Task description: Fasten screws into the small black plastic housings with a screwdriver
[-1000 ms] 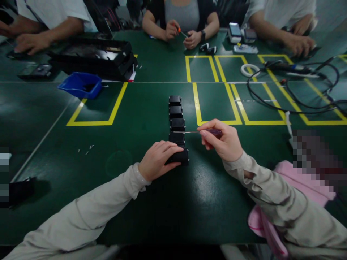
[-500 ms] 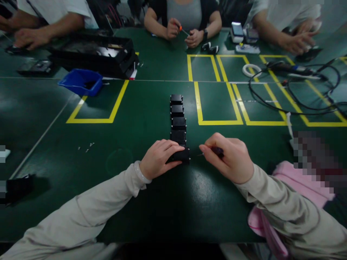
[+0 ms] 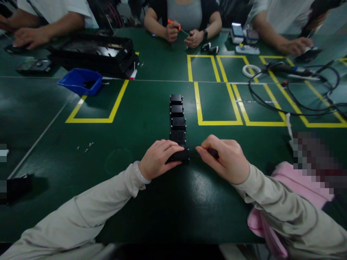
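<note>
Several small black rectangular blocks [image 3: 178, 123] stand in a row running away from me on the green table. My left hand [image 3: 159, 159] grips the nearest black block [image 3: 181, 155], thumb on its near side and fingers over the top. Small shiny screw-like ends show at the blocks' side edges. My right hand [image 3: 226, 157] is closed around the dark handle of a screwdriver [image 3: 214, 153]. Its thin shaft points left at the right side of the gripped block; whether the tip touches is too fine to tell.
Tiny white bits [image 3: 86, 147] lie left. A blue bin [image 3: 81, 82] stands by a black tray [image 3: 94, 54]. Cables [image 3: 287, 104] coil at the right, near a pink cloth [image 3: 300, 184]. Yellow tape [image 3: 221, 122] marks the green table [image 3: 151, 213]. A co-worker's hand [image 3: 172, 32] holds an orange-handled tool.
My right hand has moved slightly left, bringing the screwdriver closer to the nearest block. My left hand stays on that block. Across the table, the co-worker's orange-handled tool has tilted.
</note>
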Tool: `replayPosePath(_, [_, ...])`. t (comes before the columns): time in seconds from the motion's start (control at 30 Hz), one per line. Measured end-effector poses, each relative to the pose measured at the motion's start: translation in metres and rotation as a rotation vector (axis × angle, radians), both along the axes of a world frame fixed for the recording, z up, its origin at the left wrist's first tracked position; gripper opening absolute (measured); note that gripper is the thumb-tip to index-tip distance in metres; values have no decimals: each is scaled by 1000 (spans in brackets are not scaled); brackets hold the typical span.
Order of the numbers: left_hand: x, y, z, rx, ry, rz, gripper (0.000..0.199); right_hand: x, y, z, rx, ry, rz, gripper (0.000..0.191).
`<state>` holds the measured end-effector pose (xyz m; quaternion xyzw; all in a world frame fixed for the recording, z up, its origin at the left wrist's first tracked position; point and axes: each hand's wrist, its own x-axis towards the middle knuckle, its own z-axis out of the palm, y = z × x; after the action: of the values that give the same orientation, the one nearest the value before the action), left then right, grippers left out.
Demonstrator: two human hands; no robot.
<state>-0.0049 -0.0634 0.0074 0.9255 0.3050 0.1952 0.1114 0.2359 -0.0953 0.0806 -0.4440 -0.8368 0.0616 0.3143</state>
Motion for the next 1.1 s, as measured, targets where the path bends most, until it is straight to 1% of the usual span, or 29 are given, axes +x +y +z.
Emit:
replayPosePath(0.3, [0, 0, 0, 1, -11, -4, 36, 0, 1, -3, -37, 16, 12, 24])
replayPosePath(0.5, [1, 0, 0, -15, 6, 8, 37, -1, 0, -1, -61, -43, -1, 29])
replayPosePath(0.6, [1, 0, 0, -18, 6, 8, 37, -2, -2, -1, 5, -77, -2, 30])
replayPosePath(0.77, [0, 0, 1, -9, -5, -1, 36, -6, -3, -1, 130, -114, 15, 22])
replayPosePath(0.93, [1, 0, 1, 7, -18, -4, 37, -8, -3, 5, 176, -201, 85, 25])
replayPosePath(1.03, [1, 0, 1, 0, -15, -4, 36, -7, -4, 7, 219, -225, 97, 28])
replayPosePath(1.1, [1, 0, 1, -2, -11, -2, 36, -6, -4, 7, 225, -220, 105, 26])
